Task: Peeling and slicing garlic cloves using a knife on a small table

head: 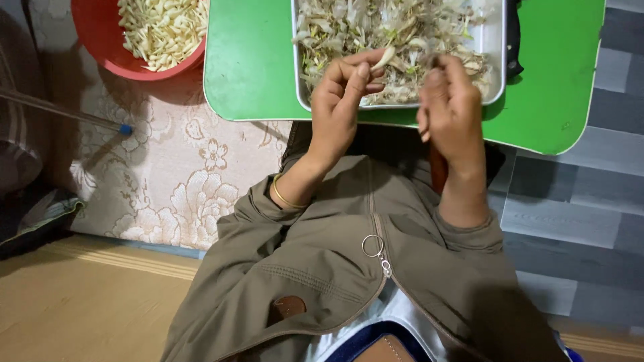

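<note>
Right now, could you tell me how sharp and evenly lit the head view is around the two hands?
Head view: soft, even light; the left hand and its pale peeled clove look fairly sharp; the right hand is slightly blurred at the fingertips; the metal rectangular tray shows mild glare; the jacket's lower right lies in shadow.

No packages, labels, signs or screens show anywhere (0 in this view).

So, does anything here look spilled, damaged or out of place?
Nothing stands out. The peelings stay inside the metal tray on the green table, the red bowl sits upright, and the left hand pinches one pale piece.
</note>
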